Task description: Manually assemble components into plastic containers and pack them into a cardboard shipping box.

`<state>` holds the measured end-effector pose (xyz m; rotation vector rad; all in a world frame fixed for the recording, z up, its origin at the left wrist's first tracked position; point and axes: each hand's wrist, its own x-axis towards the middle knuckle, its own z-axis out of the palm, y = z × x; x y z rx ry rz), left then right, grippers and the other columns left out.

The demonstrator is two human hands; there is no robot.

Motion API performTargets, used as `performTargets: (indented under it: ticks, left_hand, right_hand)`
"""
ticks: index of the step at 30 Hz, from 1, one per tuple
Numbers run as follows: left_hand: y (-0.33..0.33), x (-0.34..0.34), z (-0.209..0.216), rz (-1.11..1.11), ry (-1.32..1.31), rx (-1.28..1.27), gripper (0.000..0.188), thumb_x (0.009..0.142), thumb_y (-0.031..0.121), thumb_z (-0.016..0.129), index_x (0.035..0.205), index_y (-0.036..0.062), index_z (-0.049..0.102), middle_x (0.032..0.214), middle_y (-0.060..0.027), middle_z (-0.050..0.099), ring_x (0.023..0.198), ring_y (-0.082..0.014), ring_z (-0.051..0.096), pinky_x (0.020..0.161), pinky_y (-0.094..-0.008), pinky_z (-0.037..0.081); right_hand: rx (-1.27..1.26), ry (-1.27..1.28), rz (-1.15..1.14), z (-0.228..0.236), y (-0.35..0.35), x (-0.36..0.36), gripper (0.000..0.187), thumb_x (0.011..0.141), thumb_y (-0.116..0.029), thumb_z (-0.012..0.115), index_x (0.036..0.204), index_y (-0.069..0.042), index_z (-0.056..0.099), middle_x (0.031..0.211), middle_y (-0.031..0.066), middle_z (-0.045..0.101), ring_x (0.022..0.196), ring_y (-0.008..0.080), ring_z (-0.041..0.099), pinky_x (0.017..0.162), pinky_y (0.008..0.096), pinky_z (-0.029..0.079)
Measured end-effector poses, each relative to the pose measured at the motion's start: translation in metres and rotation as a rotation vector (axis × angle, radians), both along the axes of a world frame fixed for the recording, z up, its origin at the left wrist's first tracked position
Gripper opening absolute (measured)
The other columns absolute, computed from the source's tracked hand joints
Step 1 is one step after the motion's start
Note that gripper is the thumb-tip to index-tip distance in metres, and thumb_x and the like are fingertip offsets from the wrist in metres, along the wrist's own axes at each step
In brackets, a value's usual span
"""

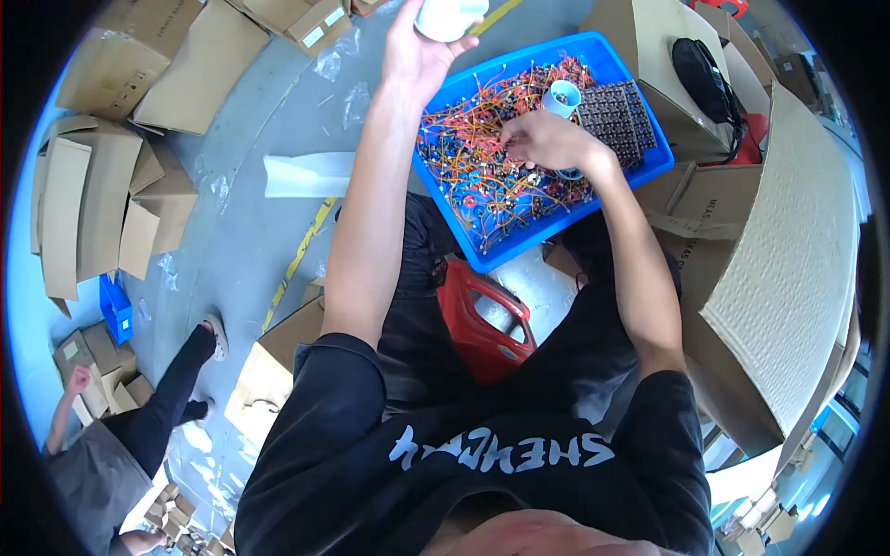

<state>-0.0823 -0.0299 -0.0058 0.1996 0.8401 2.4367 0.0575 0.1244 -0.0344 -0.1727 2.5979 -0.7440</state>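
High in the view, my left hand (417,60) is wrapped round a white round container (450,17), partly cut off by the upper edge. My right hand (552,141) is over a blue plastic tray (519,246), its fingers curled together among the contents. Whatever they pinch is too small to make out. Orange and red wired small parts (477,125) lie in a tangle across the tray. Just beyond my right hand stands a pale blue cup (562,95) with small dark bits inside. Dark parts in neat rows (616,120) fill the tray's right end.
A red plastic stool (473,324) shows between my legs. Large cartons crowd the right, with a black pouch (700,69) on one. Opened boxes (102,204) stand at left, near a small blue bin (116,308). Another person (102,463) is at lower left.
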Motion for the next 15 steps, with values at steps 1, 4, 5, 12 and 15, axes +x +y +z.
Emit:
performTargets:
  ticks: [1,4,5,12,15]
  left_hand:
    - [-0.001,-0.004,-0.007,-0.030,0.057,0.000,0.038,0.096,0.036,0.044,0.120,0.0083,0.052,0.111,-0.0088,0.062,0.093,-0.0212,0.060,0.067,-0.0352,0.050]
    - [0.000,-0.011,-0.017,-0.095,0.182,-0.005,0.049,0.096,0.042,0.036,0.123,0.0038,0.052,0.111,-0.0129,0.061,0.087,-0.0280,0.062,0.069,-0.0380,0.053]
    - [0.002,-0.008,-0.016,-0.098,0.151,-0.021,0.049,0.096,0.041,0.036,0.122,0.0033,0.052,0.110,-0.0127,0.062,0.086,-0.0280,0.062,0.069,-0.0384,0.053]
    - [0.005,0.007,-0.005,-0.166,0.111,0.001,0.047,0.095,0.038,0.037,0.119,0.0015,0.054,0.104,-0.0106,0.064,0.082,-0.0271,0.061,0.067,-0.0385,0.050]
    - [0.011,0.016,-0.004,-0.032,0.048,-0.099,0.047,0.094,0.041,0.039,0.114,0.0012,0.057,0.095,-0.0093,0.064,0.081,-0.0213,0.061,0.062,-0.0344,0.049]
  right_hand:
    - [-0.073,-0.044,-0.033,0.005,0.003,0.001,0.022,0.081,-0.014,0.062,0.099,-0.003,0.066,0.077,0.0145,0.067,0.075,0.0234,0.066,0.065,0.0341,0.051]
    - [-0.189,-0.081,-0.059,0.017,0.012,-0.002,0.023,0.082,-0.014,0.060,0.101,-0.002,0.066,0.074,0.0134,0.066,0.072,0.0196,0.065,0.063,0.0323,0.051]
    - [-0.227,-0.087,-0.059,0.021,0.016,-0.003,0.023,0.084,-0.015,0.060,0.102,-0.002,0.065,0.074,0.0123,0.066,0.071,0.0177,0.065,0.063,0.0312,0.051]
    - [-0.699,0.038,-0.223,0.056,0.022,-0.012,0.020,0.090,-0.016,0.055,0.103,-0.002,0.063,0.078,0.0065,0.063,0.067,0.0110,0.060,0.061,0.0252,0.050]
    - [-0.957,0.180,-0.285,0.069,0.023,-0.021,0.019,0.092,-0.017,0.054,0.103,-0.003,0.062,0.079,0.0053,0.062,0.066,0.0092,0.059,0.061,0.0235,0.049]
